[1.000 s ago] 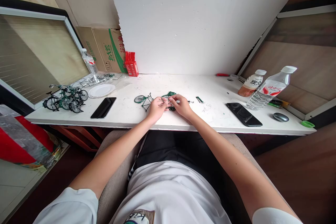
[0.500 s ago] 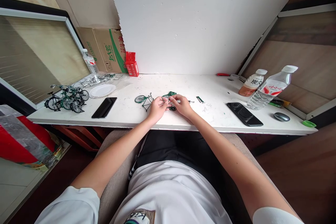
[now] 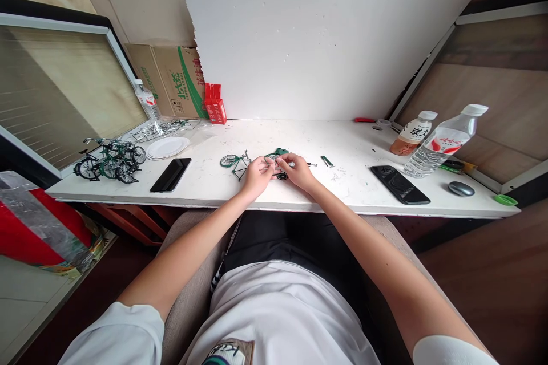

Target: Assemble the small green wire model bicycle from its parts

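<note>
My left hand point(image 3: 258, 174) and my right hand point(image 3: 297, 170) meet fingertip to fingertip over the front middle of the table. Both are closed in a pinch, and what lies between the fingers is too small to name. Left of them lies a partly built miniature bicycle point(image 3: 234, 162) with a green wheel and a thin dark frame. Green parts point(image 3: 280, 151) show just behind the fingers. A small black round part point(image 3: 281, 175) sits under the hands, partly covered. To the right is a short green strip-like part point(image 3: 327, 161).
Several miniature bicycles point(image 3: 112, 162) stand at the left, near a phone point(image 3: 171, 175) and white paper plates point(image 3: 167, 147). On the right are a black phone point(image 3: 399, 184), a drink bottle point(image 3: 413, 134), a water bottle point(image 3: 447, 142) and a mouse point(image 3: 461, 189). A white board point(image 3: 325, 40) rises behind.
The view has shifted very slightly. My hands keep the same pinch in nearly the same place.
</note>
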A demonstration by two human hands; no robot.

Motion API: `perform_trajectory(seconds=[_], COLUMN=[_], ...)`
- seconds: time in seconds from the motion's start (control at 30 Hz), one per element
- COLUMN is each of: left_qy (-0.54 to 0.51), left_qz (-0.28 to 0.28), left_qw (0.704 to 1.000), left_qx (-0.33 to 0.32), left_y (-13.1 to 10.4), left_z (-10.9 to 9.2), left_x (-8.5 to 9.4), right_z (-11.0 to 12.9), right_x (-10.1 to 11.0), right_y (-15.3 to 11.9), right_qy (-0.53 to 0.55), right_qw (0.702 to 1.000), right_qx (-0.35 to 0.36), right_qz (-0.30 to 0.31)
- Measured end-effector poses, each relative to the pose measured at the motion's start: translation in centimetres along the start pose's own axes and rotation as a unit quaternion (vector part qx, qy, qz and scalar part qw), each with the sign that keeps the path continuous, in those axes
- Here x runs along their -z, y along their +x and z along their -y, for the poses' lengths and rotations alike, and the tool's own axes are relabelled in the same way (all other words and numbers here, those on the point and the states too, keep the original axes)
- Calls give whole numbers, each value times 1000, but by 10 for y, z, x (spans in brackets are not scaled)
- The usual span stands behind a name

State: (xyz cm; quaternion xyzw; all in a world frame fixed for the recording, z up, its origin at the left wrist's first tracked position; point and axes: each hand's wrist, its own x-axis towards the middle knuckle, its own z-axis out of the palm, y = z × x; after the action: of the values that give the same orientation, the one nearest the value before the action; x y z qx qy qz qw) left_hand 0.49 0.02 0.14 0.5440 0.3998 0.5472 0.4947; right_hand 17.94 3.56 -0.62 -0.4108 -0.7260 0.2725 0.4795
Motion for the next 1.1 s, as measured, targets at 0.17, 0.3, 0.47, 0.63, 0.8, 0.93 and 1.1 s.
perform_trajectory(seconds=[0.17,0.3,0.47,0.63,0.8,0.93,1.1], left_qy=[1,-22,-47,-54,-69,-81,-89], left_qz=[2,13,9,8,7,-5,-11], left_qw=[1000,1000,999,998,997,996,994], left_qx=[-1,4,13,17,29,46,59], left_y=[-1,-1,-1,-1,-3,-4,-3], left_z=[0,-1,0,-1,-5,-7,-9], left_x=[0,0,0,-1,-2,-2,-2], right_z=[1,3,5,7,6,2,1], right_x=[-2,-2,-3,-3,-4,-5,-4], right_y=[-1,-2,-3,-4,-4,-3,-3], right_qy=[-20,-39,-44,-62,-72,-71,-58], right_qw=[1000,999,999,997,996,995,997], right_qx=[5,7,12,20,31,41,39], right_qz=[-13,-15,-23,-32,-51,-60,-43])
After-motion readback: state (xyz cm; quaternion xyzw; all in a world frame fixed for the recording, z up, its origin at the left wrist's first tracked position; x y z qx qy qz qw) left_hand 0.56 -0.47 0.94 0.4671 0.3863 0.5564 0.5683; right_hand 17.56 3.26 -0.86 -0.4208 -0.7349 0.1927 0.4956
